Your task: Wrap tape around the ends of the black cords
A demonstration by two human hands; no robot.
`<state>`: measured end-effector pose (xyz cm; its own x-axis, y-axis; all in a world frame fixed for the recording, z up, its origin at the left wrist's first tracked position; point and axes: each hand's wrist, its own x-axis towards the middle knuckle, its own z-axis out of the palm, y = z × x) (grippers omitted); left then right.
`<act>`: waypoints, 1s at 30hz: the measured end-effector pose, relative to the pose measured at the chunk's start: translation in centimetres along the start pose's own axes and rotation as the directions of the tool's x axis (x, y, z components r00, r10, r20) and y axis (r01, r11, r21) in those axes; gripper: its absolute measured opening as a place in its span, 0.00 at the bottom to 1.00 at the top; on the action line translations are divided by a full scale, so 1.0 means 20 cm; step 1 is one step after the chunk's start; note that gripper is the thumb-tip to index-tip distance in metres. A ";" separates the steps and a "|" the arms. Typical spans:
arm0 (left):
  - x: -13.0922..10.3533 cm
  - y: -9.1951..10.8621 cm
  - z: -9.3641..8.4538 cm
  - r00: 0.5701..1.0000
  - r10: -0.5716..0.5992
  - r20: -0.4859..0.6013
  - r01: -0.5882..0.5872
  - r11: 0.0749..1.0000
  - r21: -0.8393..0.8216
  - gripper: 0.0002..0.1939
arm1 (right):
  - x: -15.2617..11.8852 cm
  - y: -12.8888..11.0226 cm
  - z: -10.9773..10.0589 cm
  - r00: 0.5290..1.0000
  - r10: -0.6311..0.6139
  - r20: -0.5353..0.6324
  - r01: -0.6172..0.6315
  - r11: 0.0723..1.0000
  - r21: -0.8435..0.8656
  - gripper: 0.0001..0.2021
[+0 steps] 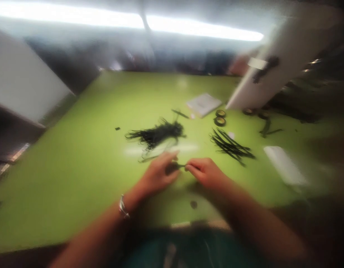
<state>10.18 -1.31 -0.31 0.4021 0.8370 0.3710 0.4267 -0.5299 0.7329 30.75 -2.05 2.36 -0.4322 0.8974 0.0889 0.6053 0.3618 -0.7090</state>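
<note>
Dark strand (181, 166): is stretching between the two hands just above the near part of the table (91, 178), seemingly so that both ends are staying under control.
Right hand (202, 170): is closing, thumb against curled fingers, and is pinching one end of the strand, a grip that is probably giving fine control.
Left hand (159, 172): is gripping the strand's thicker dark part between thumb and fingers, with the upper fingers spreading loosely; it is probably steadying that part while leaving the thin end exposed. Blur is hiding the exact contact.
Tangled pile (161, 134): is lying beyond the left hand, its curling ends spreading leftward; its nearness is likely keeping the black pieces within easy reach.
Straight bundle (233, 147): is resting beyond and to the right of the right hand, its long black pieces lying roughly side by side, apart from the pile, perhaps to keep the two groups from mixing.
Tape rolls (220, 117): are sitting flat and close together behind the bundle, where they are seemingly staying handy without crowding the fingers.
White pad (204, 104): is lying farther back, beside the rolls, likely out of the working space.
White block (285, 165): is resting to the right of the bundle; what it is remains unclear.
</note>
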 end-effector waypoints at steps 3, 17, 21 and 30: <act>0.02 0.02 -0.03 0.995 -0.104 -0.003 0.104 0.992 -0.065 0.19 | -0.01 0.00 0.01 0.990 -0.074 -0.124 0.062 0.993 -0.097 0.11; 0.01 0.06 -0.02 0.782 -0.533 0.322 0.603 0.519 -0.605 0.17 | -0.02 0.01 0.10 0.844 -0.448 -0.297 0.279 0.837 -0.471 0.07; 0.00 0.04 -0.02 0.835 -0.508 0.210 0.536 0.665 -0.520 0.13 | -0.01 0.02 0.10 0.871 -0.416 -0.262 0.318 0.883 -0.345 0.07; 0.00 0.03 0.00 0.998 0.065 -0.009 -0.065 0.992 -0.104 0.05 | 0.01 -0.03 0.03 0.992 0.006 0.126 -0.026 0.987 0.158 0.14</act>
<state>10.42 -1.66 0.12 0.4219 0.8023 0.4224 0.3134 -0.5662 0.7624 29.94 -2.14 2.45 -0.5088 0.8609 -0.0042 0.5034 0.2936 -0.8127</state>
